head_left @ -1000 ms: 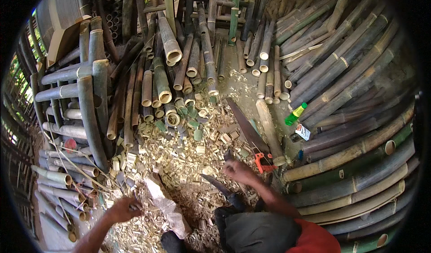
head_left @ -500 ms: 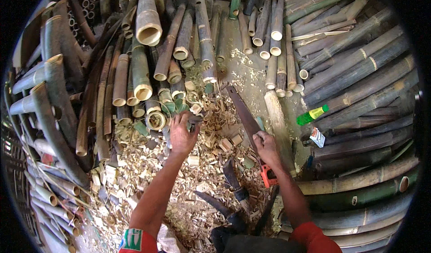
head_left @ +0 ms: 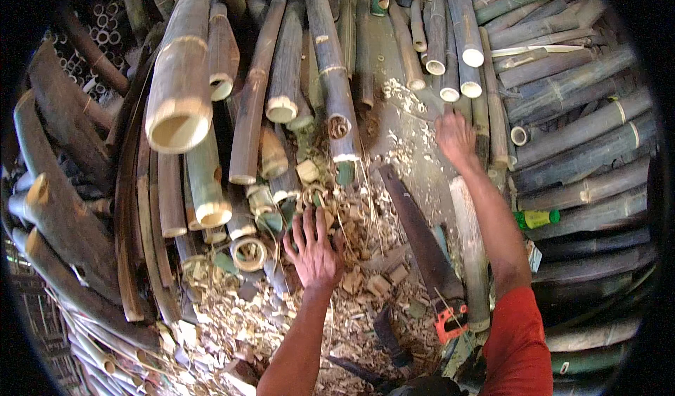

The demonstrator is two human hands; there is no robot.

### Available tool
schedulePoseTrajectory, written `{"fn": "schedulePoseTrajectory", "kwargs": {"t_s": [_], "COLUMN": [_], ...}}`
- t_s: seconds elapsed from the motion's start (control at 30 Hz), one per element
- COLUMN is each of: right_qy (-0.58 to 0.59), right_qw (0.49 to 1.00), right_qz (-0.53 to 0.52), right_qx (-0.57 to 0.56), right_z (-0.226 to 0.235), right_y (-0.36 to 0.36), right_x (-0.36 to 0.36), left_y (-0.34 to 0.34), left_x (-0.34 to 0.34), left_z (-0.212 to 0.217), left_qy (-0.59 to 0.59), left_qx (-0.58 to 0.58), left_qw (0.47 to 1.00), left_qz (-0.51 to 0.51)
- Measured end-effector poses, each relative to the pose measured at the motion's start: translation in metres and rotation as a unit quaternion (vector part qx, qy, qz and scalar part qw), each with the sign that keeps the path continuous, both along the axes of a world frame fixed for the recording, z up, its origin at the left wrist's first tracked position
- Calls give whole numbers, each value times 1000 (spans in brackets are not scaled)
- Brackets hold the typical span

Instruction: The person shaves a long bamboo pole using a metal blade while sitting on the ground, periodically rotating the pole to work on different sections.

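My left hand [head_left: 313, 250] lies palm down over the wood chips, fingers spread, holding nothing I can see. Close by its fingertips are cut bamboo ends and a short bamboo ring [head_left: 248, 254]. My right hand [head_left: 455, 139] reaches far forward beside the ends of several bamboo poles [head_left: 451, 65]. Its fingers are curled in, and whatever they grip is hidden. Between my arms a hand saw [head_left: 415, 231] with a dark blade and an orange handle rests on the chips. A pale, stripped bamboo length [head_left: 469, 255] lies along its right side.
Bamboo poles [head_left: 179, 65] crowd the left and far side, with cut ends toward me. Stacked poles [head_left: 576, 136] fill the right, where a green bottle [head_left: 538, 219] lies. Chips and shavings [head_left: 281, 333] cover the ground; a dark curved tool [head_left: 388, 333] lies near me.
My right hand has left the saw and stretched forward to the far poles. My left hand has opened, and the dark piece it held is no longer in it. The view has shifted forward.
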State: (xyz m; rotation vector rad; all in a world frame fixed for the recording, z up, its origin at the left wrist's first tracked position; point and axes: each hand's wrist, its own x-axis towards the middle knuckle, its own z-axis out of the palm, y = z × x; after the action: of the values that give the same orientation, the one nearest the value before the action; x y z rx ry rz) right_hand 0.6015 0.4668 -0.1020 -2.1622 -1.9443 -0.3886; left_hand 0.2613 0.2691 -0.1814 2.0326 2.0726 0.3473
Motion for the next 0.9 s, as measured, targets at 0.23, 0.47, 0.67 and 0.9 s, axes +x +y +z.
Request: {"fn": "schedulePoseTrajectory", "kwargs": {"t_s": [0.23, 0.47, 0.67, 0.9], "right_qy": [-216, -229, -213, -217], "right_qw": [972, 971, 975, 975], "right_qz": [-60, -73, -56, -12], "right_qx": [61, -8, 0, -48], "right_z": [-9, -25, -29, -23], "right_y": [161, 208, 219, 193], "right_x": [56, 82, 92, 77], "left_y": [5, 6, 7, 5], "left_x": [5, 2, 0, -1], "left_z": [0, -1, -4, 0], "left_qy": [26, 44, 65, 35], "left_qx": [1, -12, 2, -2], "left_qw": [1000, 999, 998, 999], "left_qz": [13, 0, 3, 3]}}
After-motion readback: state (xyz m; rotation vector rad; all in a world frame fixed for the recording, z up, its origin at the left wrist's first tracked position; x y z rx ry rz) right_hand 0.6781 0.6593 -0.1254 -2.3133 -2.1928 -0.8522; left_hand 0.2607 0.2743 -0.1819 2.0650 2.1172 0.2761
